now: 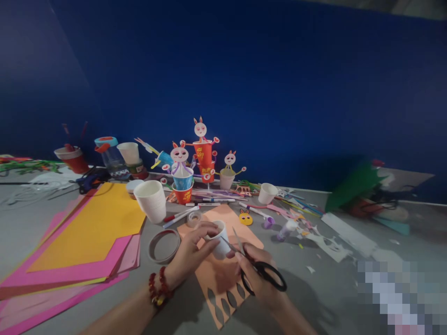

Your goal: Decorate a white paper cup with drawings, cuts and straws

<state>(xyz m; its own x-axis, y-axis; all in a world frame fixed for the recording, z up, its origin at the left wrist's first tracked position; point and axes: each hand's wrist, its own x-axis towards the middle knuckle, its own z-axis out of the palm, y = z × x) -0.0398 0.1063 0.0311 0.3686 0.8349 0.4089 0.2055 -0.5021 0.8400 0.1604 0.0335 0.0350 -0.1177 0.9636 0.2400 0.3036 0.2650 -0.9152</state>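
My left hand (194,245) grips a small white paper cup (220,249) by its rim, fingers over the top and thumb on the side. In my right hand (256,272) is a pair of scissors (268,266) with black handles. Their blades are spread apart and point at the cup, one blade overlapping its near side in view; whether it touches the wall I cannot tell. Beneath both hands lies a peach paper sheet (218,212) with leaf-shaped cut-outs along its front edge. A yellow animal-face cutout (246,217) rests on the sheet's right part.
Cup figures with rabbit faces (179,156) stand at the back. Left are coloured paper sheets (94,223), a tape roll (150,249) and a larger white cup (152,204). Right lie a glue stick (287,231), paper scraps (330,249) and another white cup (267,193). Behind rises a blue wall.
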